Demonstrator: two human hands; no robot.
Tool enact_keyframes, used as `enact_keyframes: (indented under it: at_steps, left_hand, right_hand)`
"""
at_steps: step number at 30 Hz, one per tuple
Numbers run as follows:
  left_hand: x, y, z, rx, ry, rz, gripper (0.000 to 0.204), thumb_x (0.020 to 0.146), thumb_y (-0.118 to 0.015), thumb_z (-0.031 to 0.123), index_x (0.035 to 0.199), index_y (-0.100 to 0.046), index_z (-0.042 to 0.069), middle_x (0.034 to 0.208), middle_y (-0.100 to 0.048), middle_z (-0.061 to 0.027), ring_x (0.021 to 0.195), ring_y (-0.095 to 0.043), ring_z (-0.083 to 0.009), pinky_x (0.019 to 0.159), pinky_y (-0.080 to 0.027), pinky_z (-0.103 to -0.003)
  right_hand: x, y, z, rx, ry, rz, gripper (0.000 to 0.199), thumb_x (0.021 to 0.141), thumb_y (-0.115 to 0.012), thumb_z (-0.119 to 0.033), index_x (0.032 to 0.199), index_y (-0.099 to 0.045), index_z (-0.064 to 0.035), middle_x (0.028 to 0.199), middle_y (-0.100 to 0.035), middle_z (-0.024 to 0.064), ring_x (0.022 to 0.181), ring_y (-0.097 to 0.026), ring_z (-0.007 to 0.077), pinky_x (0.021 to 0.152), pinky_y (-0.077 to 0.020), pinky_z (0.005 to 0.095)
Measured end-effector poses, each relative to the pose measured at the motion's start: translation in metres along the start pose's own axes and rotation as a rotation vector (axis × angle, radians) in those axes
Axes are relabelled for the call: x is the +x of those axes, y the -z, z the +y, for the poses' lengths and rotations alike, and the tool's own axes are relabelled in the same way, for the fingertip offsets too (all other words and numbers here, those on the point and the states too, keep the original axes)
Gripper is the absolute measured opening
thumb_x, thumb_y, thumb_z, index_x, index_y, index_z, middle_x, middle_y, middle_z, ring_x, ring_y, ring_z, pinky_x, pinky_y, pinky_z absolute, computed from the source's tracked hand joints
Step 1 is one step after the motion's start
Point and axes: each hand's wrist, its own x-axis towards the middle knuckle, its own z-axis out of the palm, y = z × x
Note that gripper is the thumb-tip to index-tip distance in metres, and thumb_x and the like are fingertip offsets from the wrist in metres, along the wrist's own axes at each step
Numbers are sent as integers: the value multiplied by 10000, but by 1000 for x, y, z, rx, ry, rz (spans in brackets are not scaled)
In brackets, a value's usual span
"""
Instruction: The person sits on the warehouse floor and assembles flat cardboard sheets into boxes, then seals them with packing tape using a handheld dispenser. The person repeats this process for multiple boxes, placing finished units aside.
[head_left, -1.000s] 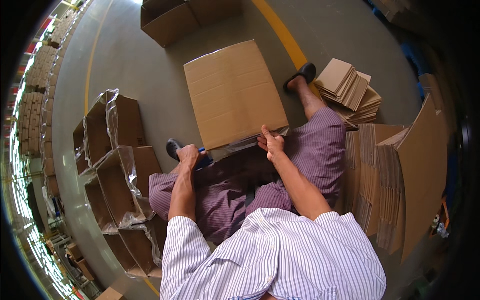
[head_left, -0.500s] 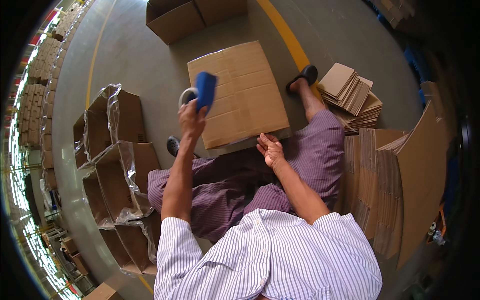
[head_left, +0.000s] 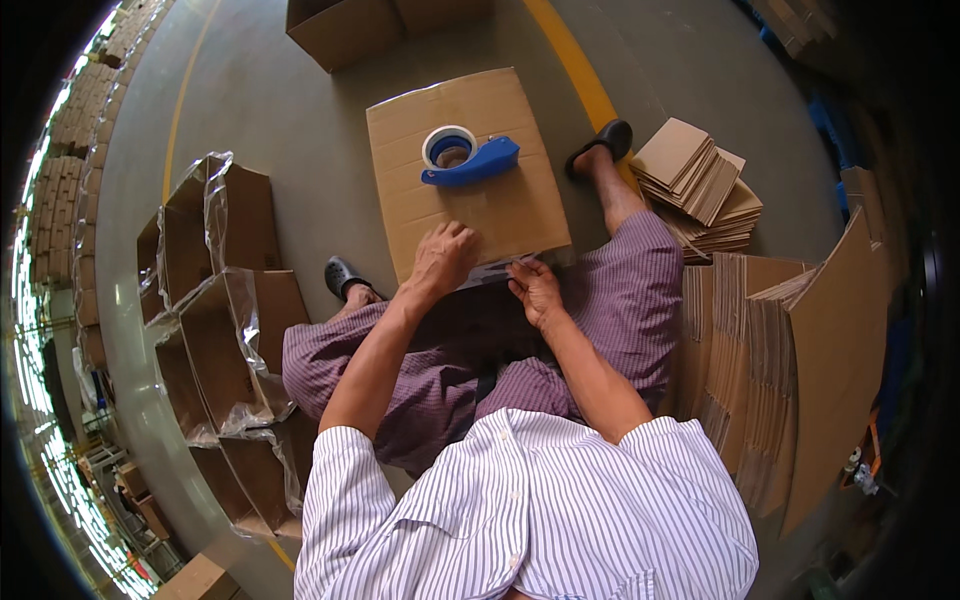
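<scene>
A closed cardboard box (head_left: 415,150) stands in front of me between my legs. On its top lies a blue tape dispenser (head_left: 480,165) with a roll of tape, touched by neither hand. My left hand (head_left: 444,260) rests on the top near the close edge, its fingers loosely bent and apart, with nothing seen in it. My right hand (head_left: 537,289) is at the same edge, farther right, fingertips pinched at a strip of clear tape (head_left: 487,274) that runs along the edge. How the tape lies below the edge is hidden.
Open cardboard boxes lined with clear plastic (head_left: 225,310) stand on the left. Stacked flat cardboard pieces (head_left: 690,175) and upright folded cartons (head_left: 745,370) are on the right. Another open box (head_left: 350,35) stands beyond. A yellow line (head_left: 570,60) crosses the floor.
The tape dispenser, held up in my left hand before, now lies on the box. My left hand has let go and come down to the close edge. My right hand has hardly moved.
</scene>
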Motion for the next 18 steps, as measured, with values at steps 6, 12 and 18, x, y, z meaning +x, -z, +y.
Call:
enact_keyframes:
  at_steps: [6, 12, 18]
  left_hand:
    - [-17, -16, 10, 30, 10, 173, 422, 683, -798, 216, 1067, -650, 124, 1077, -594, -81, 1070, -548, -297, 863, -454, -431]
    - [-17, -22, 15, 88, 14, 203, 458, 670, -796, 215, 1085, -630, 119, 1107, -577, -82, 1103, -533, -299, 897, -433, -439]
    - [-16, -33, 16, 149, 16, 227, 508, 660, -793, 227, 1116, -590, 130, 1132, -541, -90, 1111, -505, -295, 927, -398, -441]
  right_hand:
    - [-5, -6, 0, -58, 35, 15, 240, 833, -758, -81, 989, -584, -136, 924, -681, -11, 892, -669, 112, 648, -497, 229]
    - [9, -4, 8, -189, 88, 89, 174, 825, -766, -103, 903, -617, -148, 903, -678, -37, 840, -653, 93, 639, -480, 232]
    - [24, 4, 14, -389, 10, 210, 172, 810, -782, -157, 927, -658, -133, 891, -678, -36, 773, -639, 122, 613, -480, 272]
